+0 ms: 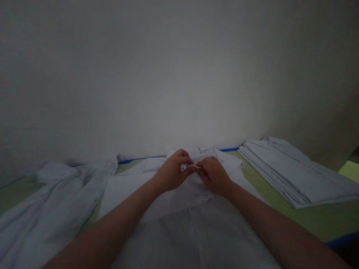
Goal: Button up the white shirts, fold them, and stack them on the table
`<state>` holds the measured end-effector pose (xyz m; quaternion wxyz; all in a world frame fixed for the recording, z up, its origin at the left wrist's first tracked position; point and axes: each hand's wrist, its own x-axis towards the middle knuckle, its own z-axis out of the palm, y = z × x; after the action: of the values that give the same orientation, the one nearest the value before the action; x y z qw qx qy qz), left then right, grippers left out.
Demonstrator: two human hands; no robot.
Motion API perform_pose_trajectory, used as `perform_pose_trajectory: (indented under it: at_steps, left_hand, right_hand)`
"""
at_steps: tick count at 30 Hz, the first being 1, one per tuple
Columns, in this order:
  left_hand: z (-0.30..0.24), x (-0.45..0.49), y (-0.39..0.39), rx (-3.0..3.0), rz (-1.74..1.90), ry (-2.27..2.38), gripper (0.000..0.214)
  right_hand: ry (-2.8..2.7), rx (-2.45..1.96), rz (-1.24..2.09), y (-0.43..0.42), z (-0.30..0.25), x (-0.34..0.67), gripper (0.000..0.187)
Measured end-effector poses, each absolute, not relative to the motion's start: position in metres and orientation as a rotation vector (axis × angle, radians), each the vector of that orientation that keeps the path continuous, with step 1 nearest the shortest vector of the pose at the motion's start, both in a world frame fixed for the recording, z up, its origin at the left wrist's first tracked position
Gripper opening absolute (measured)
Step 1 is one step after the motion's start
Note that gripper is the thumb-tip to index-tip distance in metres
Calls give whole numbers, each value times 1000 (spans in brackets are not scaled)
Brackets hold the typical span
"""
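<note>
A white garment lies spread out in front of me, its far part bunched near the wall. Both hands meet over that far part. My left hand pinches a narrow edge of the white cloth between thumb and fingers. Close beside it, my right hand pinches the same edge, which shows as a thin pale strip between the fingertips. The image is dim, so the exact part of the garment in my fingers cannot be made out.
To the right lies a neat stack of folded white garments. Loose, rumpled white cloth covers the left side. The green tabletop has a blue edge and meets a plain grey wall at the back.
</note>
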<state>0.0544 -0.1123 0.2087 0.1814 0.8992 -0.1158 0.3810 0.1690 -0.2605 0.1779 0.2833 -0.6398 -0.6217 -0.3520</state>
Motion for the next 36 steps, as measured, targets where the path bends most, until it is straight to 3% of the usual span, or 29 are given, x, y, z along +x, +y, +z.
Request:
perform_pose_trajectory:
  at_steps: [3,9,15,23,36]
  left_hand:
    - [210,52,-112,2570,1099,-405,11]
    - [205,53,-109,2605,782,-250,16]
    - [204,52,-112,2544,659,-292,20]
    - [201,56,-107,2284,297,-394,18]
    - [213,42,-97,2295,291,-459,27]
  right_hand:
    - [-1687,-1677,-907,-262,179,168,14]
    - [-1724,-1507,-602,-265,179,166,7]
    - [-1674,-1578,-400,-265,178,169,13]
    - [-1745,-1611,-354,-271,184,167,14]
    - [-1672,-1556,-356,-269,177,155,19]
